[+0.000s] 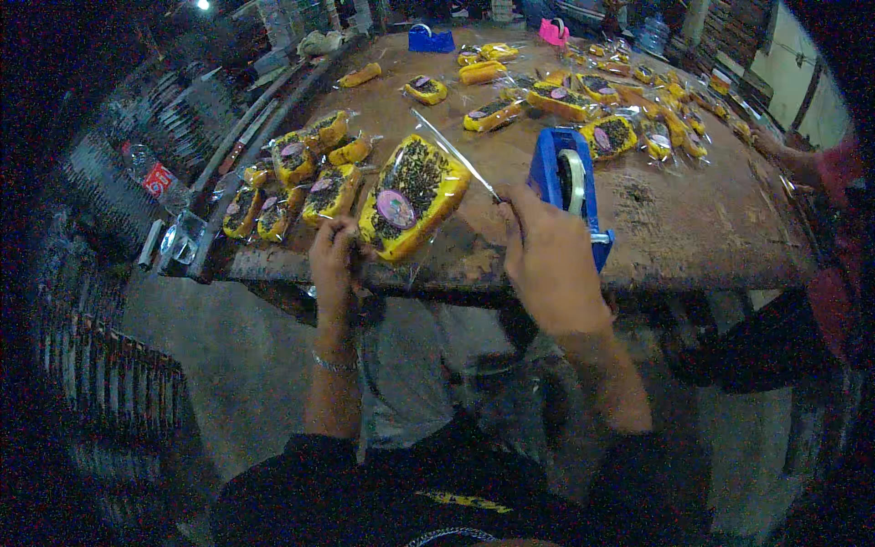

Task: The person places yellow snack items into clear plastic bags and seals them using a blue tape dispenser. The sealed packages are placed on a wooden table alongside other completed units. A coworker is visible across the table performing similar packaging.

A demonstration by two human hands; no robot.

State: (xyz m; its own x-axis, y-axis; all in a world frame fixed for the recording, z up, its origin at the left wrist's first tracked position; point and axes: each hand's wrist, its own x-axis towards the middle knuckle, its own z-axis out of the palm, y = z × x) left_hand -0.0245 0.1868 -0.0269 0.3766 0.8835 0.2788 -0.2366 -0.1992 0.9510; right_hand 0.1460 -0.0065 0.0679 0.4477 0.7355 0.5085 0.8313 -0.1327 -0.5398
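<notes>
A yellow sponge loaf (425, 190) with dark sprinkles and a round pink label is held tilted above the table's near edge, in clear plastic. My left hand (335, 260) pinches the wrapping at its lower left end. The fingers of my right hand (554, 258) are closed on the lower end of a thin shiny strip (453, 153), which slants along the loaf's upper right side. Whether this strip is tape or the wrapper's folded edge I cannot tell. Just beyond my right hand stands a blue tape dispenser (544, 173) with a roll in it.
Several wrapped loaves (293, 161) lie left of my left hand, and more (609, 135) spread over the table's (693, 228) far right. Blue (430, 39) and pink (553, 33) dispensers stand at the back. A plastic bottle (155, 173) is at the left edge. Another person's hand (786, 157) reaches in from the right.
</notes>
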